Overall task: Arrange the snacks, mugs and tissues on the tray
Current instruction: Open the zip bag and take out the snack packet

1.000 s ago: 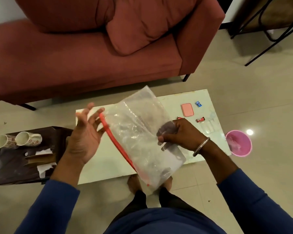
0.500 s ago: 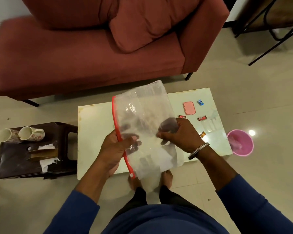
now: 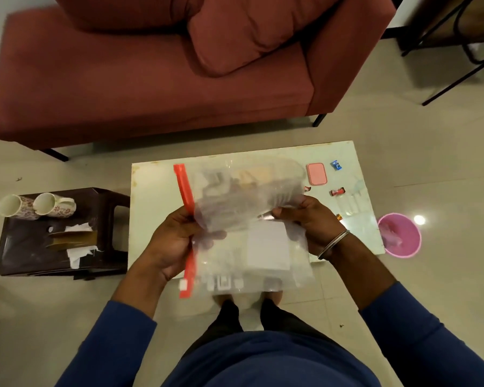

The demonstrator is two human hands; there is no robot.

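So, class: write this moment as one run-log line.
left hand: grips zip bag at red zipper | right hand: grips bag's other edge | mugs: on stool | tray: not seen

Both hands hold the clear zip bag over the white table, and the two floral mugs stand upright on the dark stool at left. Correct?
Not quite. The head view shows the two floral mugs lying on their sides on the dark stool, not upright. The left hand and right hand do hold the clear zip bag over the white table.

Two mugs (image 3: 35,208), one clear bag (image 3: 246,224), four wrapped sweets (image 3: 336,165) (roughly), one pink bin (image 3: 400,234).
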